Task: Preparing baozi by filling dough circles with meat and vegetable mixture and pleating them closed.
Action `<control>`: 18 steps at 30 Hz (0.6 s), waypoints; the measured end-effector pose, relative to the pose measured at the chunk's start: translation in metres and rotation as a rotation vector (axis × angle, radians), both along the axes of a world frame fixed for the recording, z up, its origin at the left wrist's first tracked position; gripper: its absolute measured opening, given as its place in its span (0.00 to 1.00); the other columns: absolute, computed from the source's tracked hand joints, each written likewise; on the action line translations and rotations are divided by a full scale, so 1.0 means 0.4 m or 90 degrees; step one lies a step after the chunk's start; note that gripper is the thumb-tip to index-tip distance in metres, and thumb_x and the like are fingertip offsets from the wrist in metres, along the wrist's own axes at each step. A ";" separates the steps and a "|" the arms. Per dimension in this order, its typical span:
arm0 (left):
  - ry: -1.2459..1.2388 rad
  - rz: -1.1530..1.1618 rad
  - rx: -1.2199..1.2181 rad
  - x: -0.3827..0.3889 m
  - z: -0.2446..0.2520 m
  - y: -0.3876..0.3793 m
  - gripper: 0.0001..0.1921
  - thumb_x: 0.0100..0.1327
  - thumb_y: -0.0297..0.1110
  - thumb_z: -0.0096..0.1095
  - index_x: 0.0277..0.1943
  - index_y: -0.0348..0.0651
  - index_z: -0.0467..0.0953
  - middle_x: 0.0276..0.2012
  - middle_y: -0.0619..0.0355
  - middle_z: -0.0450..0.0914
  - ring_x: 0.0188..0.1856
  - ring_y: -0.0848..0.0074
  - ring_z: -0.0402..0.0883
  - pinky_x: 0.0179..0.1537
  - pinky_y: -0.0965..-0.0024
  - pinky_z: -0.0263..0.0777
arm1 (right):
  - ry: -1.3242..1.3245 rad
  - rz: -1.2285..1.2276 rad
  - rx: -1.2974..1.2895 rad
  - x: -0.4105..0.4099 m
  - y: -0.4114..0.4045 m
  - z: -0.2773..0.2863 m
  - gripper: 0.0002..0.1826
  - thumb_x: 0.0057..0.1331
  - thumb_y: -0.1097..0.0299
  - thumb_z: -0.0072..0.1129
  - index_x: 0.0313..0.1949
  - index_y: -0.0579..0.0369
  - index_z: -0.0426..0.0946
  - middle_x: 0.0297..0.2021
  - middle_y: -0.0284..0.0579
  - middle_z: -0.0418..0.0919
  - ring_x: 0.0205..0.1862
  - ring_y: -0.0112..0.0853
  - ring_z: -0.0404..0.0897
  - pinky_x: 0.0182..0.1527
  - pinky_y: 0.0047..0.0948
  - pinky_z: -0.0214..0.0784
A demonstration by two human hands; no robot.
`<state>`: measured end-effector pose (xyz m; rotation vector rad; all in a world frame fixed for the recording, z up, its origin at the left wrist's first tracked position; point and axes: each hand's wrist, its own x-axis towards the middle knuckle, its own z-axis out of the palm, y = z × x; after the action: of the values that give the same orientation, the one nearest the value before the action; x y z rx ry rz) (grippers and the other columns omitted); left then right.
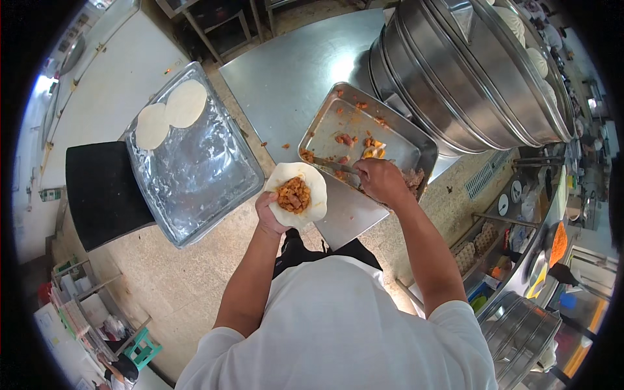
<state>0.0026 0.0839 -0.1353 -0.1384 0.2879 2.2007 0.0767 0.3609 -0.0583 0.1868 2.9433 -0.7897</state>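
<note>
Resting in my left hand is a round dough wrapper with a mound of orange-brown chopped filling at its middle. My right hand grips a flat metal filling spatula inside a rectangular metal tray. Scattered bits of filling cling to the tray's base, and a yellow and white piece lies just beyond my right fingers. Pale minced meat sits in the tray's near right corner, partly hidden by my right hand.
At left, a flour-dusted tray carries two dough wrappers, beside a black panel. Stacked steel steamers bearing pleated buns stand on the metal table at right. Another person appears at lower left, near a green stool.
</note>
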 end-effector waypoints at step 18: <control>-0.028 0.089 -0.035 -0.032 0.034 0.022 0.30 0.65 0.38 0.59 0.67 0.33 0.65 0.62 0.43 0.74 0.63 0.52 0.75 0.65 0.44 0.68 | 0.174 -0.165 -0.094 0.101 -0.058 0.103 0.09 0.62 0.79 0.60 0.43 0.62 0.81 0.39 0.56 0.83 0.40 0.48 0.83 0.45 0.39 0.75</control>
<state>-0.0101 0.0925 -0.1216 -0.2432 0.3231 2.3265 0.1171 0.3377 -0.0171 0.4947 3.1341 -1.1483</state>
